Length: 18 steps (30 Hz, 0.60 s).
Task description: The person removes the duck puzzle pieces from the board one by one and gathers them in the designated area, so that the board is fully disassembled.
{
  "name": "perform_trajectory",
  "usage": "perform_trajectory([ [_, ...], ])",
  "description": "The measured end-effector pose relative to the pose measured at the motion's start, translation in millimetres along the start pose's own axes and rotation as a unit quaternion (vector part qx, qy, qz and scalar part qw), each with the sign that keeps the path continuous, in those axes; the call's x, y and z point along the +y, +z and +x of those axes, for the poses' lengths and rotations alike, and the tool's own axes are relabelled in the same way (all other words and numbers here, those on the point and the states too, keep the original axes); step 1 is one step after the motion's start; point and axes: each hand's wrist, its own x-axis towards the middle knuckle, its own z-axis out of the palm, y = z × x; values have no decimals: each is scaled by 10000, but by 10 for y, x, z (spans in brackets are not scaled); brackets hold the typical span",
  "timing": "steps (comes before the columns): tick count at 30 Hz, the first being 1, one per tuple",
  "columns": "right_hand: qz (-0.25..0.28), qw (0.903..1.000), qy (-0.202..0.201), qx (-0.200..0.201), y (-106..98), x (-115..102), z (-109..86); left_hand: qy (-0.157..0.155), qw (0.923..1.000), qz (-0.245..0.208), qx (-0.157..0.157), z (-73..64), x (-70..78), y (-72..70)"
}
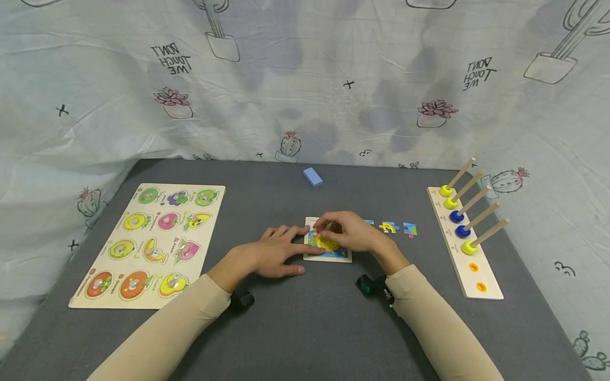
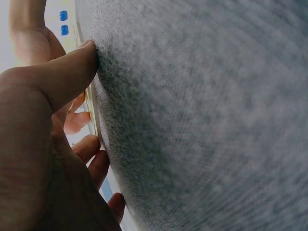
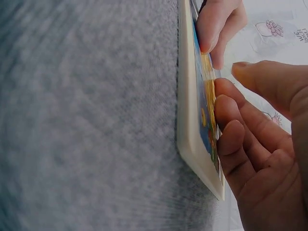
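Observation:
A small jigsaw puzzle in a pale wooden tray (image 1: pixel 333 259) lies on the dark table, showing a yellow and blue picture. My left hand (image 1: pixel 276 254) is palm down with spread fingers at the tray's left side, its index finger reaching over the picture. Over the puzzle is my right hand (image 1: pixel 352 231), fingers bent. In the right wrist view, those fingertips (image 3: pixel 226 106) touch the picture while the thumb (image 3: pixel 260 79) stands apart from them, with nothing between. Puzzle pieces (image 1: pixel 389 227) lie just right of that hand, one partly hidden behind it.
A fruit picture board (image 1: pixel 162 233) lies at the left. To the right stands a wooden peg board (image 1: pixel 481 283) with upright pegs holding yellow and blue rings. A blue block (image 1: pixel 312 177) sits near the back edge, before a printed cloth (image 1: pixel 310 106).

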Motion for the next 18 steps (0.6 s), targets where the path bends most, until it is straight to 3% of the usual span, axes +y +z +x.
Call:
perform_trajectory([
  [18,57,9999,-110,67,12,-4,-11,-14,10000,-76,-40,5,5,-3],
])
